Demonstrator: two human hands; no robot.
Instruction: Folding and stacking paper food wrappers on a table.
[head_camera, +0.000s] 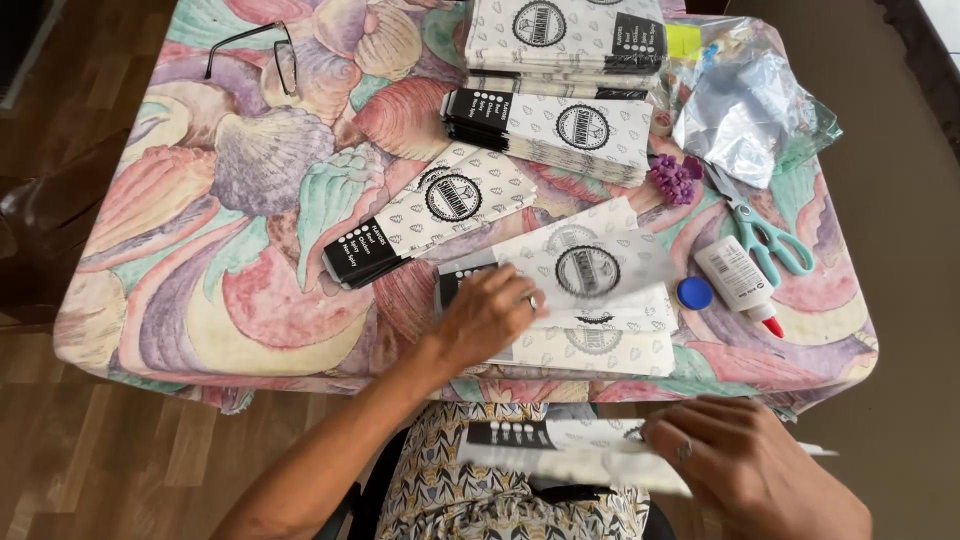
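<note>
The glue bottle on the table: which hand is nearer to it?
Right. The right hand is below the glue bottle, off the table edge, holding a paper bag. The left hand is farther to its left.

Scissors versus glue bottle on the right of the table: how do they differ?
The scissors have teal handles and metal blades; the glue bottle is white with a red tip. The scissors lie farther from the person, the glue bottle nearer, beside a blue cap. Both lie flat on the shell-print tablecloth, untouched by either hand.
</note>
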